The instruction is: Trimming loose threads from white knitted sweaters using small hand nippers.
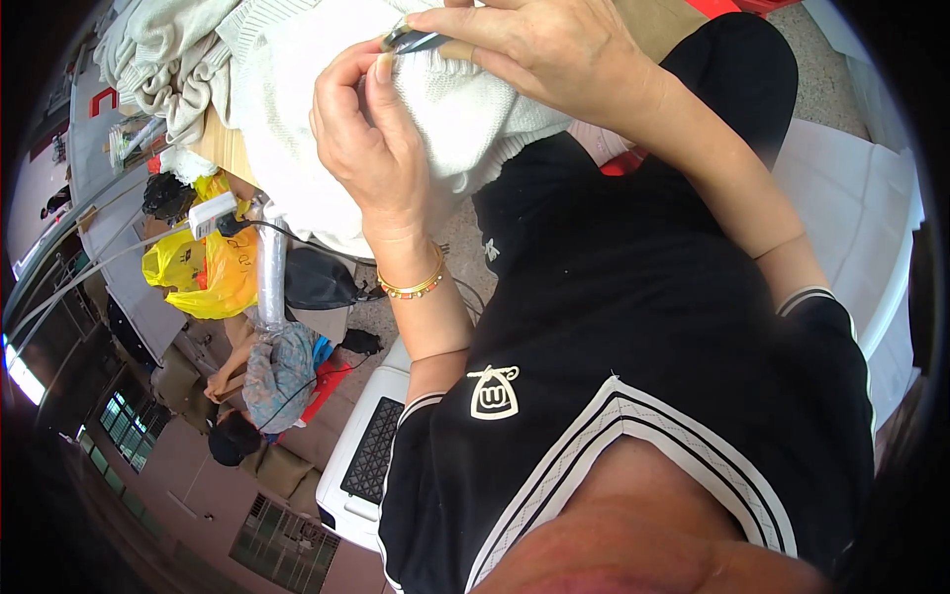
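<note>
A white knitted garment [445, 109] lies bunched over my lap and the work surface at the top of the view. My left hand [371, 148] is closed, pinching an edge of the knit between thumb and fingertips. Coming in from the right, my right hand [554, 54] is closed on small metal thread snips [427, 42], whose dark curved end meets my left fingertips. The snips are partly covered by my fingers, and I cannot make out whether the blades touch the knit.
Cream knitwear [168, 69] is piled at the upper left. Yellow plastic bags [213, 272], a white plug adapter [211, 213] with a black cable and a black bag [317, 277] are at the left. Farther off, a person in a patterned top [282, 376] sits bent over. A white chair [841, 208] is at the right.
</note>
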A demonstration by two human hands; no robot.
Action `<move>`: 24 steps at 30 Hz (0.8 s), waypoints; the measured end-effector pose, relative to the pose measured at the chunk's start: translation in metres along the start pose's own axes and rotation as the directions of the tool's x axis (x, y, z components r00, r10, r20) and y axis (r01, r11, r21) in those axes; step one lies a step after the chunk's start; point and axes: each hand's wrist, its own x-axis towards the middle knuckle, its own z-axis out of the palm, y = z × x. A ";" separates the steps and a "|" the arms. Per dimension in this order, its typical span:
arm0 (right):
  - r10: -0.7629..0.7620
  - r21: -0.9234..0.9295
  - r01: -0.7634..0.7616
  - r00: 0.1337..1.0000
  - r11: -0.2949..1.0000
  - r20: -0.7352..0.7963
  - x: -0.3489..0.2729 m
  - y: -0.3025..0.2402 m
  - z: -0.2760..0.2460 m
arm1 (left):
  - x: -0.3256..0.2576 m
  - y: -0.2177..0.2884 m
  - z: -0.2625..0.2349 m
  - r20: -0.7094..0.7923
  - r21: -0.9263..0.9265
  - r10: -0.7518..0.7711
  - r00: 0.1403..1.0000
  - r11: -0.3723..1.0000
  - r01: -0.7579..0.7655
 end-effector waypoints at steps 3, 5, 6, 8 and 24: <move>-0.011 -0.022 0.011 1.000 1.000 -0.021 -0.001 0.000 0.000 | -0.002 0.001 0.001 0.004 0.003 0.002 1.000 1.000 -0.002; -0.043 -0.057 0.041 0.998 0.998 -0.038 -0.003 -0.001 0.002 | -0.004 0.002 0.001 0.005 -0.001 -0.004 1.000 1.000 0.004; -0.072 -0.098 0.066 0.996 0.993 -0.053 -0.004 0.000 0.003 | -0.004 0.002 0.001 0.009 0.003 -0.006 1.000 1.000 0.006; -0.094 -0.125 0.085 0.994 0.988 -0.063 -0.005 0.001 0.005 | -0.004 0.003 0.001 0.010 0.009 -0.010 1.000 1.000 0.010; 0.236 0.393 -0.325 0.937 0.860 0.260 0.001 0.002 -0.005 | -0.076 0.008 -0.059 0.031 0.266 -0.216 0.976 0.943 0.200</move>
